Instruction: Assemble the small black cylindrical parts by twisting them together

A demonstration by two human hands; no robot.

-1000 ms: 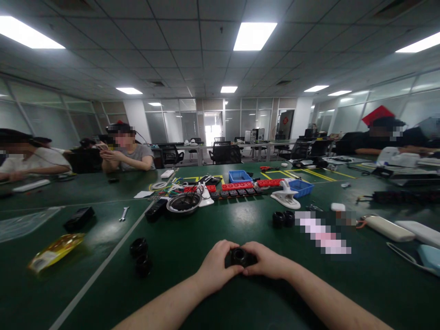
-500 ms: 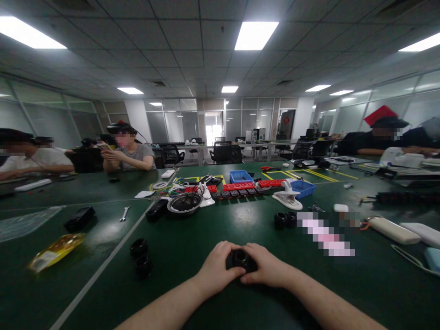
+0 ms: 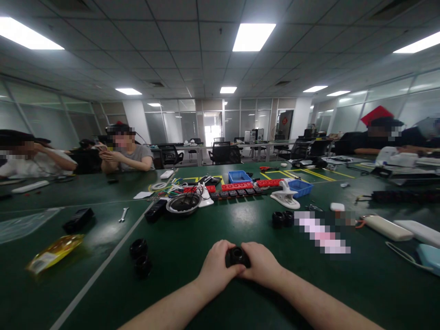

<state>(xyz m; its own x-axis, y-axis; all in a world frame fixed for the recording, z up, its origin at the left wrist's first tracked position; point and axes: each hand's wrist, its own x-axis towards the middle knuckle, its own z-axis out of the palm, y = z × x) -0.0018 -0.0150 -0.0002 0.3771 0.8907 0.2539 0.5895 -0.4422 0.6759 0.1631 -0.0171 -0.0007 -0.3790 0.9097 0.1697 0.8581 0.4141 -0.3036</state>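
Observation:
In the head view, a small black round part with a hole in its top (image 3: 238, 257) sits between my hands, low at the middle of the green table. My left hand (image 3: 217, 266) is closed around its left side, thumb across the near face. From the right, my right hand (image 3: 260, 262) grips the same part; its thumb is mostly hidden behind the left one. Two black ring-shaped pieces (image 3: 138, 248) stand together to the left of my hands. Another pair of black round pieces (image 3: 278, 219) lies beyond my right hand.
Across the table run red strips (image 3: 237, 186), blue trays (image 3: 239, 177), a white clip base (image 3: 286, 197) and a round dish with cables (image 3: 183, 204). A wrench (image 3: 123, 215) and yellow packet (image 3: 55, 254) lie left; a cream power bank (image 3: 388, 228) lies right. Other people sit around.
My hands have drawn closer together around the black part, the right one shifting left, and the part's angle looks slightly different. At far left, a person's hand is now raised to the head.

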